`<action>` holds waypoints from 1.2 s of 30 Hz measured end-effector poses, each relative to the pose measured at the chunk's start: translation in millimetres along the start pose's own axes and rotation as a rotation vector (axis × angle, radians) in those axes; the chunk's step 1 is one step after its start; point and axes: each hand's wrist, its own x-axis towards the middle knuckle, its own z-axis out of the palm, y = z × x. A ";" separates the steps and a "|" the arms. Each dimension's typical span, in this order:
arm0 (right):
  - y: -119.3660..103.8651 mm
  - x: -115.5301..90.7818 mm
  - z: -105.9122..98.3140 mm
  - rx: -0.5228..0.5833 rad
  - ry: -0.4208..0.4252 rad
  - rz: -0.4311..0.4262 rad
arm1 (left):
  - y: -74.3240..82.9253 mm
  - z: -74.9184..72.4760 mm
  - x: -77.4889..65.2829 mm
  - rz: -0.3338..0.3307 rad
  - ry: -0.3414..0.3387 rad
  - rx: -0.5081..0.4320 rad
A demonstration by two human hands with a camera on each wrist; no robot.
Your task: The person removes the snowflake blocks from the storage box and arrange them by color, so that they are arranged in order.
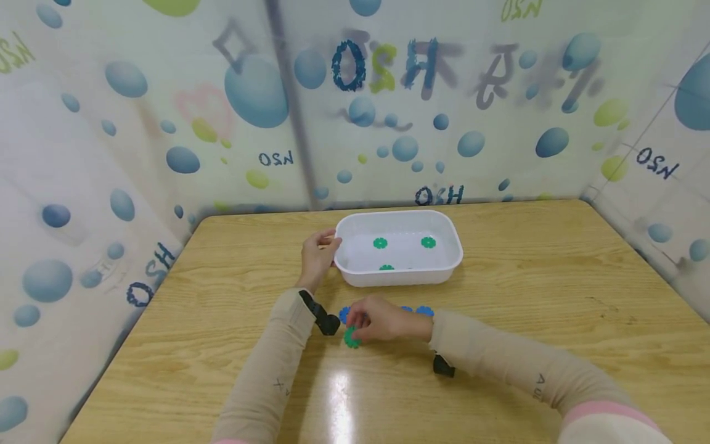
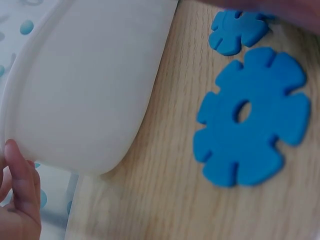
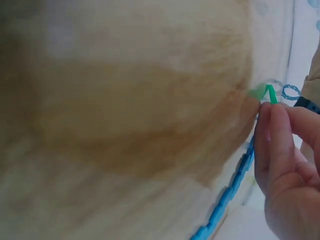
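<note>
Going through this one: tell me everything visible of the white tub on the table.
The white tub is a rounded rectangle, open on top, with a lipped rim; it looks like plastic. It stands upright on the wooden table, a long side facing the person. At least three green notched discs lie inside, one partly hidden by the near wall. The left hand grips the rim at its left end.

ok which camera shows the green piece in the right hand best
The head view: most of the green piece shows there, notched edge included, with the right hand covering only part. The right wrist view shows just a narrow bit of it, pinched; the left wrist view doesn't show it.
</note>
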 end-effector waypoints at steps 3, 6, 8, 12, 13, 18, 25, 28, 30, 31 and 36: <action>-0.7 0.6 0.8 -0.009 -0.001 0.006 | -0.4 0.6 0.1 0.002 -0.003 -0.010; -1.0 1.6 1.4 -0.022 0.001 0.015 | -0.4 0.9 0.0 0.004 -0.005 -0.012; -1.3 2.4 1.5 -0.039 0.005 0.019 | 0.0 0.9 -0.1 0.003 -0.004 -0.011; -1.7 4.5 1.9 -0.066 0.017 0.014 | 1.0 1.0 -0.3 0.003 0.002 -0.003; -2.0 5.0 2.0 -0.068 0.019 0.012 | 1.1 1.0 -0.4 0.005 0.003 -0.001; -3.8 7.4 3.1 -0.065 0.025 0.010 | -1.1 2.0 0.8 0.029 0.023 -0.006; -6.8 10.6 3.6 -0.113 0.038 0.008 | -0.6 1.5 1.7 0.013 0.028 0.002; -7.2 10.9 3.5 -0.133 0.048 0.011 | 2.9 0.5 0.6 -0.017 0.006 0.010; -7.0 10.8 3.3 -0.140 0.051 0.014 | 3.8 0.3 -0.1 -0.025 -0.004 0.007; -7.0 10.8 3.2 -0.147 0.053 0.012 | 3.8 0.3 -0.2 -0.028 -0.007 0.005; -7.6 11.8 3.4 -0.169 0.052 0.007 | 1.3 0.2 0.2 -0.012 -0.003 -0.001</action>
